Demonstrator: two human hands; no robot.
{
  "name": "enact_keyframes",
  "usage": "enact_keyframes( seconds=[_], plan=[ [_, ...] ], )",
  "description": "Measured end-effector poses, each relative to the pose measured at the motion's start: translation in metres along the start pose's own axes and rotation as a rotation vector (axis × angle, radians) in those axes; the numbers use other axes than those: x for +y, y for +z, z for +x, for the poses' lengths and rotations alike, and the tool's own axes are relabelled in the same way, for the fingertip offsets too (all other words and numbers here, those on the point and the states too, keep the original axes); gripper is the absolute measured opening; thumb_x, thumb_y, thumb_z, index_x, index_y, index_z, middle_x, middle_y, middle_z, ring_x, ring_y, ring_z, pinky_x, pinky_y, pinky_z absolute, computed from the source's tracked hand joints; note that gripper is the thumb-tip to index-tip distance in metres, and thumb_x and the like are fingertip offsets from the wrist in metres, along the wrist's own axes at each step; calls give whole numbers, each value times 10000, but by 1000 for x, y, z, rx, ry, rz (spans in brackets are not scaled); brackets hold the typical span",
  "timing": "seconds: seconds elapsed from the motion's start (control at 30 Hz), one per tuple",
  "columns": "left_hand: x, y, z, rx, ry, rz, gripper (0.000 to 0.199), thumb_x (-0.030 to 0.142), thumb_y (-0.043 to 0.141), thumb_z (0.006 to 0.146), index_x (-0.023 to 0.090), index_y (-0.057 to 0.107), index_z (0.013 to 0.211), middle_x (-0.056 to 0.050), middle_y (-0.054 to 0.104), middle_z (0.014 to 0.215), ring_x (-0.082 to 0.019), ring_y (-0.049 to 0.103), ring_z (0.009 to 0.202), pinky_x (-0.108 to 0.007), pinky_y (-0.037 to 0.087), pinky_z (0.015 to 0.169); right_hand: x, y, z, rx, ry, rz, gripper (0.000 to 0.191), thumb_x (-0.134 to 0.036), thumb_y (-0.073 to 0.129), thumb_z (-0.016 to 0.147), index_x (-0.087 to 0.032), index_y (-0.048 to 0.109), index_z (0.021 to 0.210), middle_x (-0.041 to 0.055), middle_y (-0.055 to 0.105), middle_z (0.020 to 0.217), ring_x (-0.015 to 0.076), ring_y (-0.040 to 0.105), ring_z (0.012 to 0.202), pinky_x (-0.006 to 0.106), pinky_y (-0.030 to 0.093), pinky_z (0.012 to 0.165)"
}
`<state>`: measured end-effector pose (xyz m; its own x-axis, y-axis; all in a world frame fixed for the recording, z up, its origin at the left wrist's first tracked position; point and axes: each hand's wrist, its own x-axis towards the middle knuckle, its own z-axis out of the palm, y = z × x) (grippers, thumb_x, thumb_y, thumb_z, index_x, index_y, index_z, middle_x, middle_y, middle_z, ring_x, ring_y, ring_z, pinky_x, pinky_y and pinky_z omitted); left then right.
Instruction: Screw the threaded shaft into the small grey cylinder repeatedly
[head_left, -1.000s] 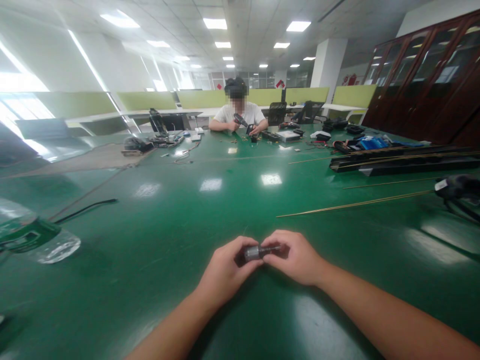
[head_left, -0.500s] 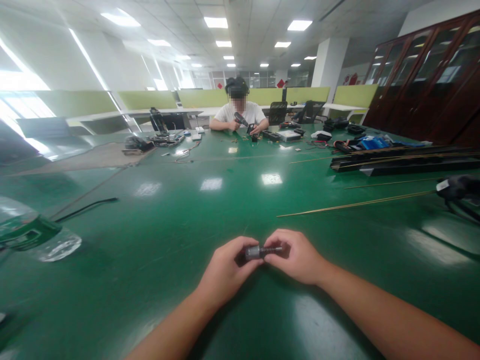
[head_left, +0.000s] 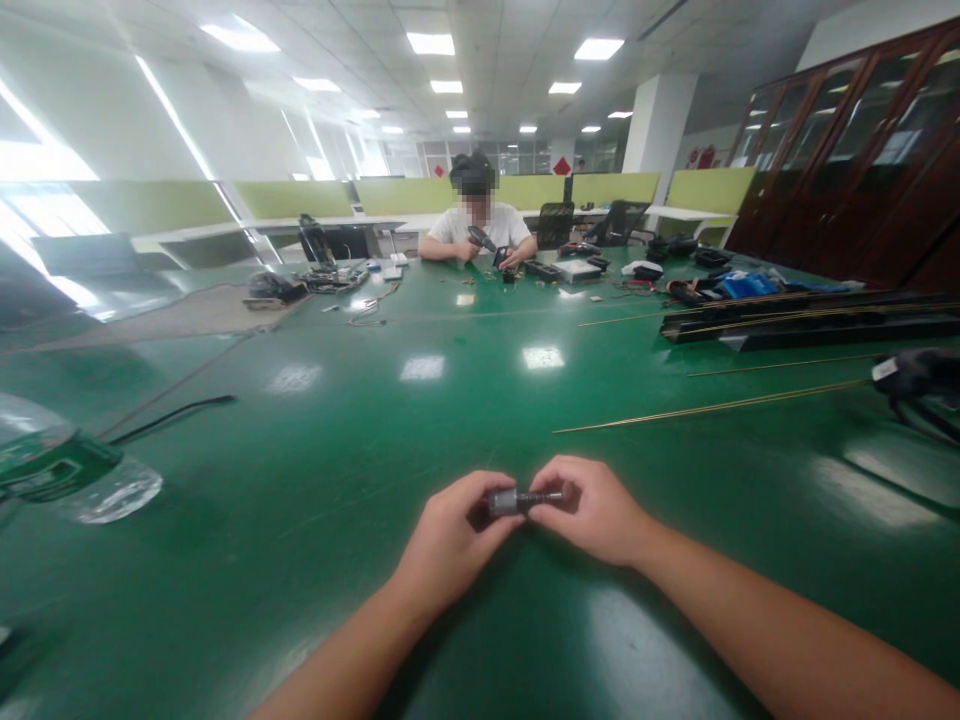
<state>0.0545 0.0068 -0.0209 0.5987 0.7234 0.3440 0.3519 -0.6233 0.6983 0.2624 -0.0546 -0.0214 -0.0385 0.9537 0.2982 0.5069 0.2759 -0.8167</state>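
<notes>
A small metal cylinder with a thin, ridged shaft [head_left: 505, 502], much like a little motor, lies level between my hands above the green table [head_left: 337, 610]. My left hand [head_left: 456, 530] pinches the thick grey body between thumb and fingers. At the other end, my right hand [head_left: 592, 508] has thumb and fingertips closed around the darker shaft, whose tip points right. Part of the cylinder's left end is hidden in my left palm. The fingertips of both hands almost meet.
A plastic bottle [head_left: 79, 470] lies at left, near a black cable [head_left: 176, 415]. Thin brass rods [head_left: 697, 407] extend at right beside black rails [head_left: 810, 325]. Across the table, a person [head_left: 478, 225] holds a power drill [head_left: 481, 238] among tools and parts.
Both hands keep their hold on the metal cylinder and have barely moved. The cylinder has shifted very slightly left in view.
</notes>
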Motion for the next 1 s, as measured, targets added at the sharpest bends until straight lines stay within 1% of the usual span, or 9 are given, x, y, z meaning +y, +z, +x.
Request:
enact_keyframes(
  seconds=[0.23, 0.33, 0.53, 0.67, 0.87, 1.0],
  plan=[
    [6, -3, 2, 45, 54, 21, 234, 206, 706, 828, 233, 666, 1056, -31, 690, 1023, -177, 647, 906, -278, 528, 802, 1, 0, 1, 21, 25, -28, 95, -156, 735, 751, -189, 719, 839, -7, 674, 742, 133, 565, 622, 230, 426, 581],
    [6, -4, 2, 58, 45, 20, 230, 205, 702, 828, 232, 667, 1054, -32, 689, 1015, -175, 647, 894, -273, 538, 786, 1, 0, 2, 29, 35, -28, 86, -157, 728, 755, -186, 718, 834, -7, 673, 733, 133, 565, 616, 230, 426, 577],
    [4, -3, 3, 89, 13, 8, 236, 209, 708, 823, 235, 672, 1055, -30, 689, 1033, -177, 651, 917, -278, 547, 806, 1, 0, 1, 49, 63, -17, 86, -157, 719, 757, -186, 716, 838, -13, 669, 712, 133, 568, 609, 230, 424, 573],
    [4, -2, 3, 116, -25, -9, 224, 225, 711, 814, 232, 681, 1036, -21, 695, 987, -167, 656, 841, -267, 551, 756, 3, 1, 1, 59, 87, -16, 88, -166, 701, 770, -190, 716, 853, -20, 654, 682, 130, 548, 584, 228, 408, 550],
    [5, -3, 4, 134, -55, 46, 222, 260, 726, 801, 232, 696, 1019, -14, 701, 945, -150, 628, 716, -256, 535, 665, 5, 2, 2, 82, 113, -12, 79, -181, 685, 777, -188, 712, 852, -19, 639, 664, 127, 537, 571, 225, 406, 537],
    [5, -3, 4, 139, -65, 48, 223, 269, 732, 800, 238, 697, 1018, -6, 700, 920, -143, 616, 688, -252, 531, 655, 6, 2, 2, 97, 117, -23, 72, -191, 685, 778, -190, 706, 846, -21, 636, 663, 125, 527, 566, 227, 404, 539]
  ],
)
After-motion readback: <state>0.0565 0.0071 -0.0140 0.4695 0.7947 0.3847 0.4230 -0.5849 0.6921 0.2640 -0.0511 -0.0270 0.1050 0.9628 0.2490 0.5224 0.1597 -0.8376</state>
